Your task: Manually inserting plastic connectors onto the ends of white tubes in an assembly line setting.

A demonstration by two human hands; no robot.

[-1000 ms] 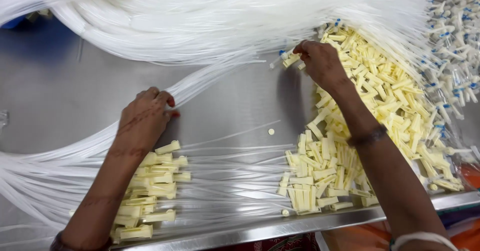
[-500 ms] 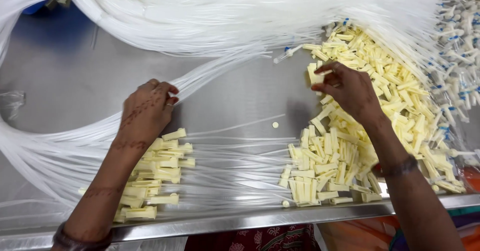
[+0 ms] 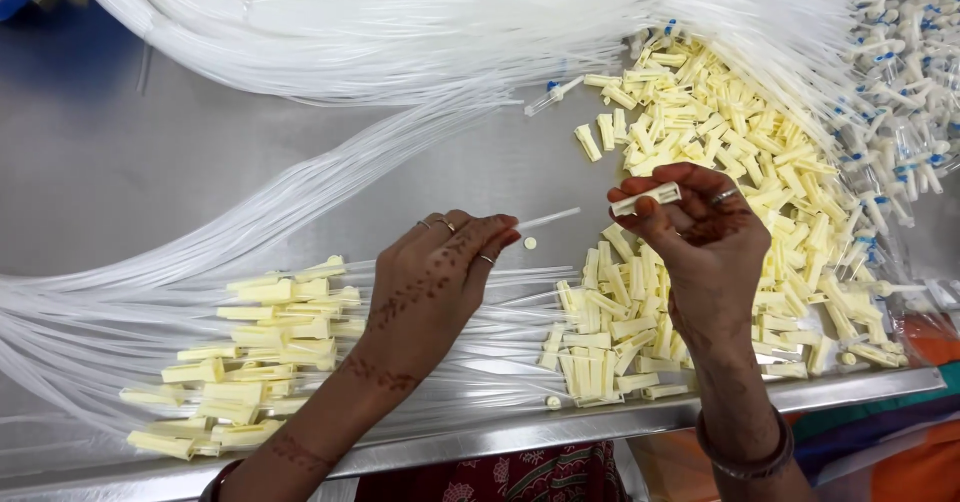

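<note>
Centrally, left hand (image 3: 435,277) fingers pinching clear tube (image 3: 548,219), right hand (image 3: 700,242) fingers gripping cream clip (image 3: 646,199)

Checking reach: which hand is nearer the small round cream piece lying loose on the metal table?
Left. The left hand has fingertips just beside the round piece; the right hand is farther right, holding a cream clip.
</note>
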